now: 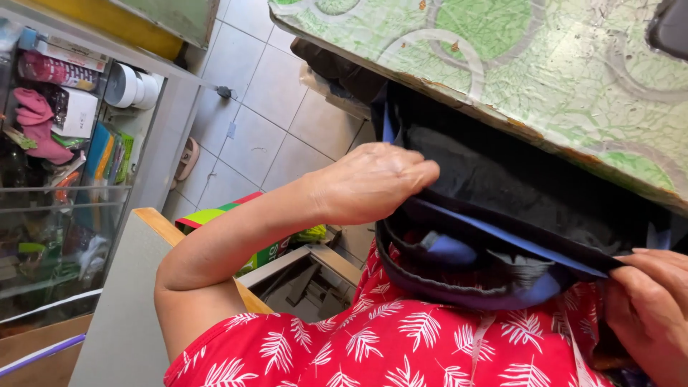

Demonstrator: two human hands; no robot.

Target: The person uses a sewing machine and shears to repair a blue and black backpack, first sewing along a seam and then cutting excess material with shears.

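Fabric: dark, near-black cloth bundle (494, 215) with a blue lining strip, bunched in the person's lap under the counter edge.
Left hand: left hand (369, 183) lies palm-down on the bundle's upper left edge, fingers curled over the cloth and pinching it; the bundle spreads out to the right of this grip.
Right hand: right hand (648, 308) at the lower right corner of the picture, fingers closed on the bundle's right end, so the cloth is stretched between the two hands.
Counter: counter (545, 79) covered in cracked green and white patterned sheet, just above the bundle.
Clothing: red shirt (387, 344) with white leaf print, directly beneath the bundle.
Surroundings: glass cabinet (64, 158) of packaged goods at the left; pale tiled floor (258, 107) between cabinet and counter.
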